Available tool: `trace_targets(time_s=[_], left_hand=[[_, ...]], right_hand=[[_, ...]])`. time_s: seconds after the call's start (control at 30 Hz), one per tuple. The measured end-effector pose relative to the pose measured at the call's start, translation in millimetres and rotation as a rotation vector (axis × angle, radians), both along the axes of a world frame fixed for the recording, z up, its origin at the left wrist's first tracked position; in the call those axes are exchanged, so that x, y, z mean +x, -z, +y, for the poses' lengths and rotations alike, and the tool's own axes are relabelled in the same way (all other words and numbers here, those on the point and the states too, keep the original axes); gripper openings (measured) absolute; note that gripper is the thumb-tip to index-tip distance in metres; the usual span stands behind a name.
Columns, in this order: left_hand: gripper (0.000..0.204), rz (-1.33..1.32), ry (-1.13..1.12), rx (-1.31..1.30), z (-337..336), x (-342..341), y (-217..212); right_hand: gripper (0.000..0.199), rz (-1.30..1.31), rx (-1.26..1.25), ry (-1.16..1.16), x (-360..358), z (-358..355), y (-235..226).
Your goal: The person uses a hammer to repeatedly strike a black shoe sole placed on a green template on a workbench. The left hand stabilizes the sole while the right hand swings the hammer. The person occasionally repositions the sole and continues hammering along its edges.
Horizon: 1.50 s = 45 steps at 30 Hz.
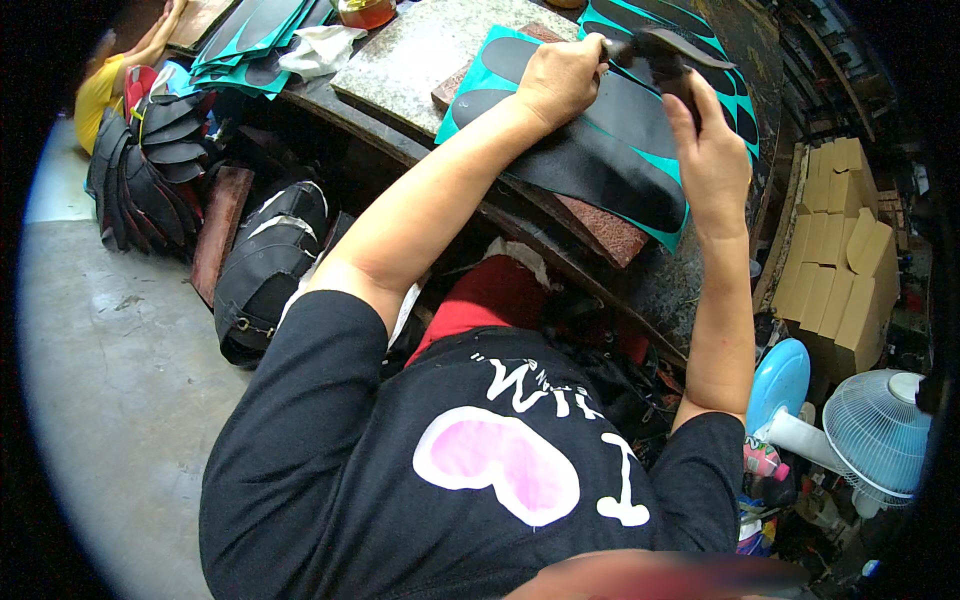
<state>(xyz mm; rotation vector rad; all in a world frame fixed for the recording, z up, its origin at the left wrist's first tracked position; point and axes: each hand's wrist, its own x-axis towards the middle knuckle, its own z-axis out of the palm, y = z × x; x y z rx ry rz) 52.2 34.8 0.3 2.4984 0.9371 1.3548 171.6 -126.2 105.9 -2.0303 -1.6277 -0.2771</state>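
Note:
My left hand [562, 82] is closed in a fist over the bench, round the end of a dark, stubby thing [618, 48] whose kind I cannot make out. Across from it, my right hand [714, 160] pinches a black curved piece [664, 68] between thumb and fingers. The two dark things meet or overlap between my hands; where one ends is unclear. Under both hands lies a teal sheet [590, 135] bearing large black sole-shaped areas. It rests on a reddish-brown rough board [605, 228], jutting past its near edge.
A pale stone slab [420, 55] sits left of my work. More teal sheets [255, 45] are stacked at the far left, near a person in a yellow top [98, 95]. Cardboard boxes [835, 260] and a blue-white fan [875, 435] stand to the right.

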Motion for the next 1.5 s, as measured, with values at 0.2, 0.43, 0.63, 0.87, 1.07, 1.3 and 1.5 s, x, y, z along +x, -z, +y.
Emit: trace_targets(time_s=[0.2, 0.43, 0.63, 0.87, 1.07, 1.3, 1.5], left_hand=[[0.016, -0.57, 0.0, -0.501, 17, -6, 5], [0.013, -0.341, -0.017, -0.368, 15, -8, 4], [0.016, -0.035, 0.021, -0.014, 5, -3, 3], [0.02, -0.79, 0.146, -0.829, 29, -14, 6], [0.008, -0.383, 0.1, -0.139, 9, -14, -32], [0.024, -0.067, 0.696, -0.345, -31, 118, -61], [0.026, 0.146, 0.578, -0.307, -70, 232, -17]], right_hand=[[0.042, 0.001, -0.013, 0.069, 37, -8, 13], [0.04, 0.218, 0.254, -0.197, 18, -16, -32], [0.039, 0.159, 0.466, -0.32, 1, -2, -21], [0.04, 0.111, -0.014, -0.053, 33, -49, 37], [0.034, 0.238, -0.127, 0.019, 20, -149, 20], [0.039, 0.552, 0.031, 0.388, 56, -237, 34], [0.046, 0.764, 0.234, 0.504, 59, -275, 40]])
